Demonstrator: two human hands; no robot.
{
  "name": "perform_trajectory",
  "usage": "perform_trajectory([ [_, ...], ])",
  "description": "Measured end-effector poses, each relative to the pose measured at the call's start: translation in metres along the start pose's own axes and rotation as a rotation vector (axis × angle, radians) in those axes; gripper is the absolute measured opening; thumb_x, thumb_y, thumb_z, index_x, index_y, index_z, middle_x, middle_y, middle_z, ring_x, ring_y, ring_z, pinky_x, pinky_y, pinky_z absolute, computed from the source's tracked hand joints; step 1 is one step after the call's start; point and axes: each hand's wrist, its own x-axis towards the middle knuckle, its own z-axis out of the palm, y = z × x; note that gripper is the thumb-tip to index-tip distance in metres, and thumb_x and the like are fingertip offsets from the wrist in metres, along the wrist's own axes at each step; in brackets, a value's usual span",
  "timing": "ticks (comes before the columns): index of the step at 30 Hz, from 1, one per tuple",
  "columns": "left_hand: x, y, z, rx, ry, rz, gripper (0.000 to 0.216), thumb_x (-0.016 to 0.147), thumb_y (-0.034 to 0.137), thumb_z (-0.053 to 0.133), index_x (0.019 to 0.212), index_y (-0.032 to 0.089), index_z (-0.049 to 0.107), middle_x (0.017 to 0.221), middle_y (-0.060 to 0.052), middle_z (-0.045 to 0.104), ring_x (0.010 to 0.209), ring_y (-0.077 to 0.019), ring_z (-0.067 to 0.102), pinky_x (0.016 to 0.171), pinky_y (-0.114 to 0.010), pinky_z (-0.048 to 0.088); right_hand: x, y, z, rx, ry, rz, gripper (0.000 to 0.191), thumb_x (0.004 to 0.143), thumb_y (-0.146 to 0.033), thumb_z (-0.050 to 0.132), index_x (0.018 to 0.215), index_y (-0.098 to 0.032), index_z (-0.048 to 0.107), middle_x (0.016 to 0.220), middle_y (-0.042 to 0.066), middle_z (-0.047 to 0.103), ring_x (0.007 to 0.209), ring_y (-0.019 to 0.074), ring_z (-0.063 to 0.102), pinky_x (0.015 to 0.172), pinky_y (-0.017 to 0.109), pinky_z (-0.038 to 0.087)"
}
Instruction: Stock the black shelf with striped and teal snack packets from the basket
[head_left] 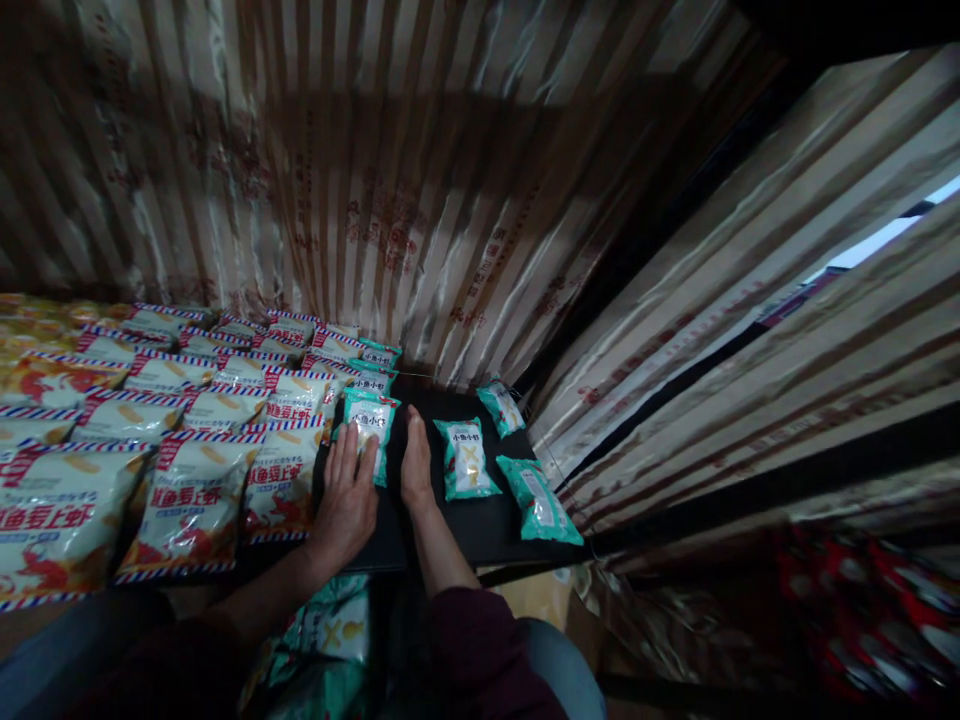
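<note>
Striped, see-through sheeting point(420, 190) with reddish print hangs behind and to the right, with a bright gap showing at the far right, and a black table point(457, 535) stands in front of it. Big snack bags point(196, 495) with red lettering and striped edges crowd the left side in rows. At the right end of those rows is a short line of small green bags, and the front green bag point(367, 408) lies between the two hands. The left hand point(347, 500) is flat and loose, its fingers stretched over the lower left part of that bag without closing round it. The right hand point(416, 462) stands on edge, fingers straight and together, empty, just beside the bag with a narrow gap. Farther right, three loose green bags point(466, 458) lie apart from one another. Below the table edge are more green packets point(341, 632), and red packs point(862, 600), blurred, sit at the lower right
</note>
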Motion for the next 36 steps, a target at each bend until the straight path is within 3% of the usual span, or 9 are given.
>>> perform_trajectory([
  [7, -0.020, 0.011, -0.015, 0.099, -0.033, 0.104, 0.058, 0.080, 0.007, 0.041, 0.138, 0.009, 0.039, 0.153, -0.020, 0.024, 0.145, -0.0322, 0.007, 0.113, -0.057, 0.022, -0.079, -0.006, -0.019, 0.004, 0.061, 0.009, 0.060, 0.093, -0.054, 0.029, 0.131, -0.014, 0.050, 0.139, 0.011, 0.050, 0.131, 0.0179, 0.043, 0.112, 0.035, 0.030],
  [11, -0.028, 0.005, -0.016, 0.101, -0.058, 0.187, 0.053, 0.081, 0.008, 0.040, 0.133, 0.012, 0.047, 0.150, -0.016, 0.034, 0.145, -0.0307, 0.010, 0.112, -0.055, 0.027, -0.099, -0.008, -0.025, -0.042, 0.017, 0.033, 0.058, 0.092, -0.053, 0.031, 0.131, -0.014, 0.051, 0.138, 0.012, 0.051, 0.130, 0.0193, 0.044, 0.111, 0.037, 0.031],
  [19, -0.032, -0.005, -0.003, 0.083, -0.029, 0.086, 0.047, 0.084, 0.008, 0.036, 0.129, 0.007, 0.049, 0.151, -0.023, 0.026, 0.144, -0.0341, 0.009, 0.106, -0.054, 0.037, -0.074, -0.009, -0.015, -0.235, -0.001, 0.061, 0.057, 0.089, -0.046, 0.041, 0.135, -0.012, 0.049, 0.136, 0.014, 0.054, 0.127, 0.0249, 0.049, 0.109, 0.042, 0.035],
  [32, -0.007, -0.023, 0.005, -0.004, -0.018, 0.053, 0.050, 0.087, 0.009, 0.030, 0.136, 0.006, 0.041, 0.150, -0.020, 0.031, 0.145, -0.0287, 0.007, 0.111, -0.054, 0.032, -0.061, -0.004, 0.016, -0.303, 0.008, -0.094, 0.046, 0.088, -0.037, 0.042, 0.126, -0.014, 0.055, 0.127, 0.013, 0.060, 0.119, 0.0228, 0.054, 0.104, 0.041, 0.039],
  [36, -0.004, -0.020, 0.007, 0.027, 0.008, 0.033, 0.052, 0.085, 0.008, 0.034, 0.137, 0.009, 0.041, 0.151, -0.019, 0.031, 0.145, -0.0297, 0.006, 0.110, -0.056, 0.031, -0.055, 0.000, 0.019, -0.351, 0.074, -0.149, 0.044, 0.088, -0.037, 0.041, 0.124, -0.015, 0.056, 0.129, 0.014, 0.058, 0.123, 0.0232, 0.049, 0.107, 0.045, 0.035],
])
